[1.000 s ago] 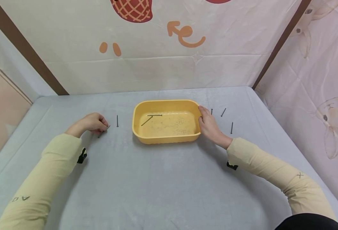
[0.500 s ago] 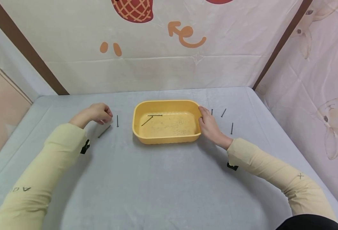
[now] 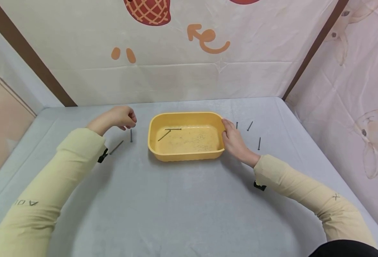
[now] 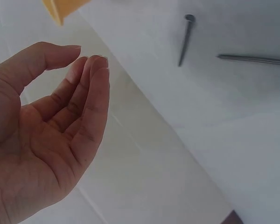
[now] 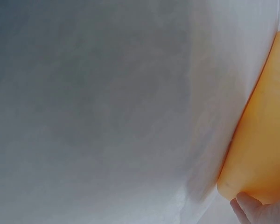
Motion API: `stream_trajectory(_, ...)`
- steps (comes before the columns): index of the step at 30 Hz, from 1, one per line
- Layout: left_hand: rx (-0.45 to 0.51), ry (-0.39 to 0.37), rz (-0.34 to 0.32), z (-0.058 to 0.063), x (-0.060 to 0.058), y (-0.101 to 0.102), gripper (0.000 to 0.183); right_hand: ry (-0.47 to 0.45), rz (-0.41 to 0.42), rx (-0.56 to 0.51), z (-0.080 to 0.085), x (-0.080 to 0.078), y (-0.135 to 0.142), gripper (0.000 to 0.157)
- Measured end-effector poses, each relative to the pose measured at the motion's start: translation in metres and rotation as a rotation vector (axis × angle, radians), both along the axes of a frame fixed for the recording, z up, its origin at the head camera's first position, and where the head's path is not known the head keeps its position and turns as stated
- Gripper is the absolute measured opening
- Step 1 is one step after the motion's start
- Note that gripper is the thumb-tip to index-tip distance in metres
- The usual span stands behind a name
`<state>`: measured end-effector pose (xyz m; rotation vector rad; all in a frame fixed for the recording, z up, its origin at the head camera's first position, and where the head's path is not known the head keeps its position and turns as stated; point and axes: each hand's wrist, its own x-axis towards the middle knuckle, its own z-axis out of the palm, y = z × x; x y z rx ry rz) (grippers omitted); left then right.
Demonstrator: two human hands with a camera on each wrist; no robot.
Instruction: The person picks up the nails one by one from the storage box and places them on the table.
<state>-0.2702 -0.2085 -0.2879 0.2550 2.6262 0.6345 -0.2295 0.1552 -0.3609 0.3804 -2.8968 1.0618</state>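
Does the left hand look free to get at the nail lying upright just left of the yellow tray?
Probably yes: the left hand hovers empty just above that nail, with only bare cloth around it and the tray off to the side.
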Motion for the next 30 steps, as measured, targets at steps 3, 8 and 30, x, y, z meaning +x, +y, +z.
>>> stream_trajectory(3,-0.006,0.019,-0.008,0.005,0.0,0.007,0.012,0.004,0.003,-0.004,0.0,0.0,0.0,0.046)
stream_trajectory(8,-0.023,0.044,-0.026,0.014,-0.002,0.018,0.01,0.006,0.001,-0.002,0.001,0.0,0.0,0.047)
stream_trajectory(30,-0.187,0.107,-0.134,0.035,-0.009,0.069,0.01,0.0,-0.001,0.01,0.001,0.0,0.0,0.046)
